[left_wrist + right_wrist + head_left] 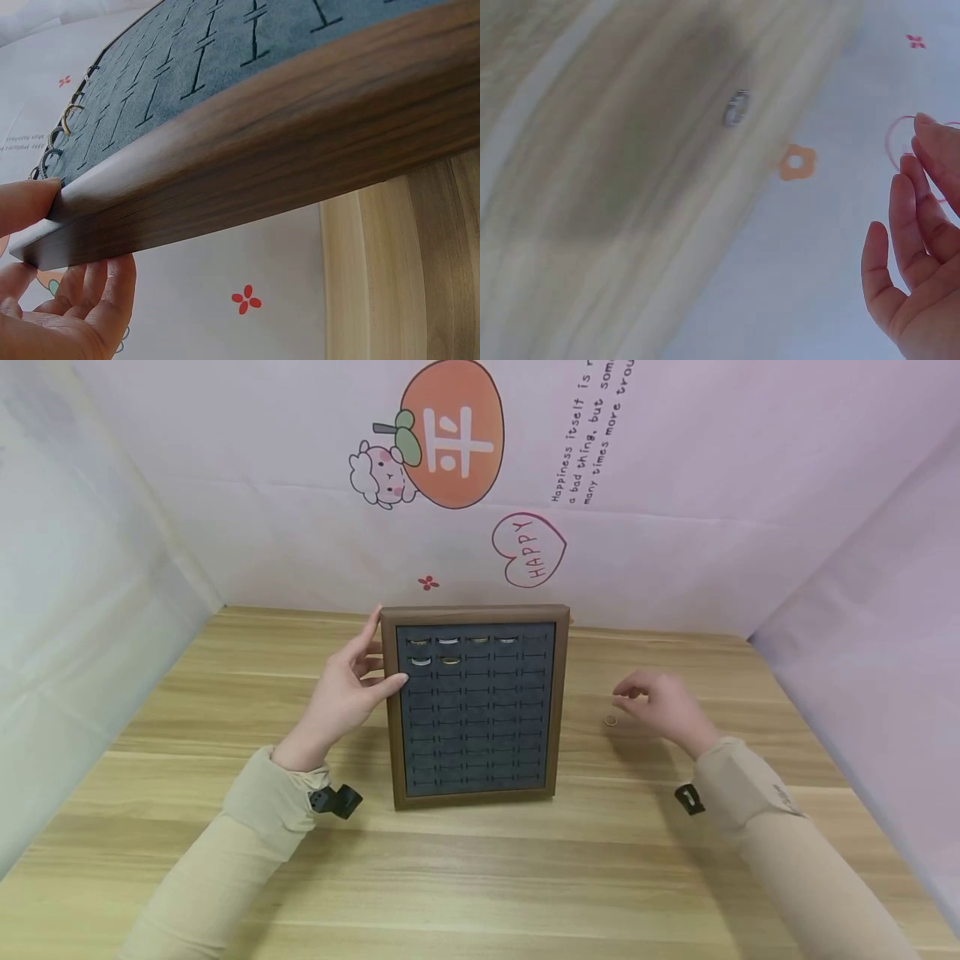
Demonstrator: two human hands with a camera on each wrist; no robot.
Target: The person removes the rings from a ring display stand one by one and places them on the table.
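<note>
A ring display tray with a brown wooden frame and dark slotted padding stands tilted up on the table. My left hand grips its left edge near the top, thumb on the front and fingers behind. In the left wrist view that thumb presses the frame's corner. Several gold and silver rings sit in the top two rows. To the right of the tray a single ring lies on the table. Just above it hovers my right hand, fingers bent loosely, nothing visible between them in the right wrist view.
The wooden table runs back to a white cloth backdrop with printed drawings and lettering. Similar cloth walls rise at both sides. Black straps hang at both cuffs.
</note>
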